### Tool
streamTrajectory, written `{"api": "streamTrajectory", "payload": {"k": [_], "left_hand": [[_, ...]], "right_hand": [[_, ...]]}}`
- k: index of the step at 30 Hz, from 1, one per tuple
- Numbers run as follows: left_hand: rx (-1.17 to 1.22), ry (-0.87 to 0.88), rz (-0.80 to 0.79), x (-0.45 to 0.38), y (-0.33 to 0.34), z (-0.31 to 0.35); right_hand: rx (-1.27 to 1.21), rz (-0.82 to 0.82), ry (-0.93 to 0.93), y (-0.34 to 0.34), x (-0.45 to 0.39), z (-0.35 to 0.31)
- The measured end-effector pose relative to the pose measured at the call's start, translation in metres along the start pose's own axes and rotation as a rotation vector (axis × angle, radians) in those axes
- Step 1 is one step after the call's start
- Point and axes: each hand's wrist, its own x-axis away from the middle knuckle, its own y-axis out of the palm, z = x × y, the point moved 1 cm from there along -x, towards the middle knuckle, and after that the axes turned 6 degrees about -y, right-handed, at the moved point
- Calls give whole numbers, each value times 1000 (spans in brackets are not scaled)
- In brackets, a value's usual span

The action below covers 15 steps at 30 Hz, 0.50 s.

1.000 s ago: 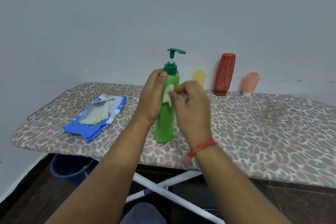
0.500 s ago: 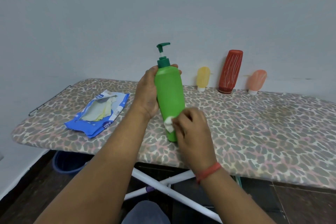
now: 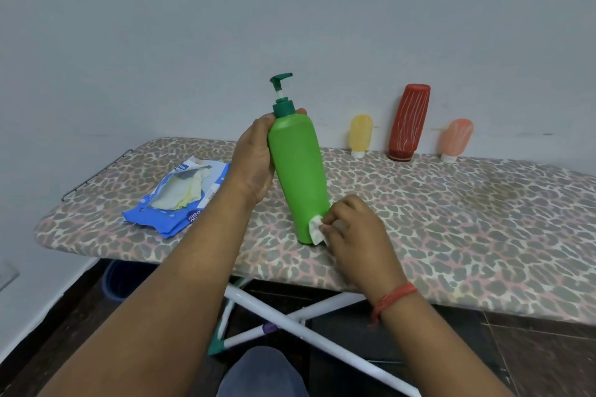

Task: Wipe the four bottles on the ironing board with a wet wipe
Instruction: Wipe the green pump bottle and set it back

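My left hand [image 3: 254,158] grips the upper part of a green pump bottle [image 3: 298,171], which leans left with its base near the ironing board [image 3: 451,219]. My right hand [image 3: 358,235] pinches a small white wet wipe [image 3: 316,229] against the bottle's lower right side. Against the wall at the back stand a small yellow bottle [image 3: 361,135], a tall red-brown bottle [image 3: 409,122] and a small peach bottle [image 3: 456,139], all cap down.
A blue pack of wet wipes [image 3: 179,200] lies open on the board's left part. The board has a leopard-print cover and white crossed legs [image 3: 290,316]. A blue bucket [image 3: 117,280] sits on the floor under the left end. A plain wall is behind.
The wipe in my right hand has slid from the bottle's neck down to its base. My left hand has tilted the bottle leftward.
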Motion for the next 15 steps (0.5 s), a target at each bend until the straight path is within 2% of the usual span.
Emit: {"api": "streamTrajectory", "payload": {"k": [4,7,10,13,15], "left_hand": [[-312,71,120,12,4,1],[-501,76,77,30,8,-15],[-477,28,87,34,8,-28],[-449,-1,134,23,11,-26],[-349,-81,216,14,11,-29]], "right_hand": [[-19,-9,59,1,-5,1],[-15,-67,59,10,-2,-1],[-19,-55,110,16,3,2],[-67,90,165,11,5,2],[-77,204,138,3,6,-1]]}}
